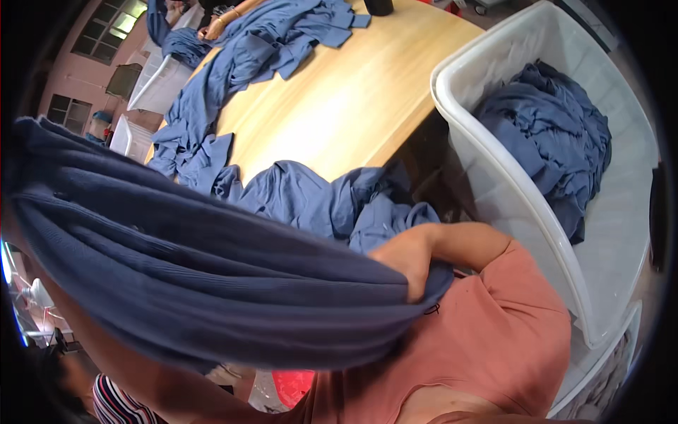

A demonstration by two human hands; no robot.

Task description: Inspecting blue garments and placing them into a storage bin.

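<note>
A dark blue cloth garment (233, 261) is stretched in long folds across the view, between my two hands. My right hand (406, 261) is closed on its right end near my chest, the fingers buried in the cloth. From the lower edge my left forearm (106, 339) reaches out to the far left. There the garment bunches up at my left hand, which is mostly hidden by the cloth and the dark rim. Behind the stretched garment, more blue garments (289, 191) lie heaped along the near table edge.
A light wooden table (381, 78) carries a row of blue garments (247, 63) along its left side. At right stands a large white bin (519, 152) with a blue garment pile (551, 134). Across the table, another person's hand (215, 27) is beside blue cloth.
</note>
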